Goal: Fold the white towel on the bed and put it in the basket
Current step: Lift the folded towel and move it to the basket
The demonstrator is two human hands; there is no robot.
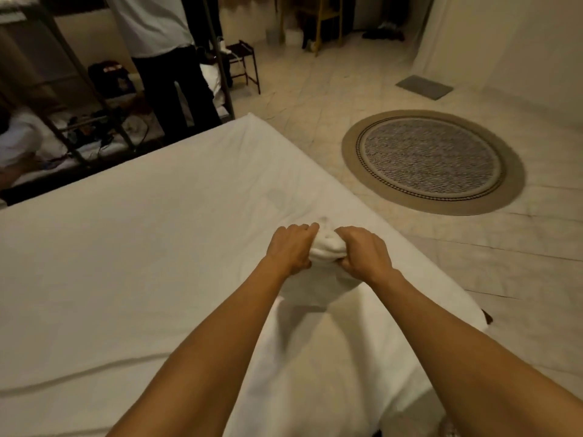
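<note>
The white towel [326,246] is bunched into a small wad and held up above the white bed [126,247], with more of it hanging down between my forearms. My left hand [288,247] grips the wad's left side. My right hand [362,252] grips its right side. Both hands are close together near the bed's right edge. No basket is in view.
A round woven rug [432,162] lies on the tiled floor to the right of the bed. A person [167,58] stands beyond the bed's far corner beside a metal bunk frame [79,99]. A dark luggage rack [243,64] and a grey mat [424,86] are farther back.
</note>
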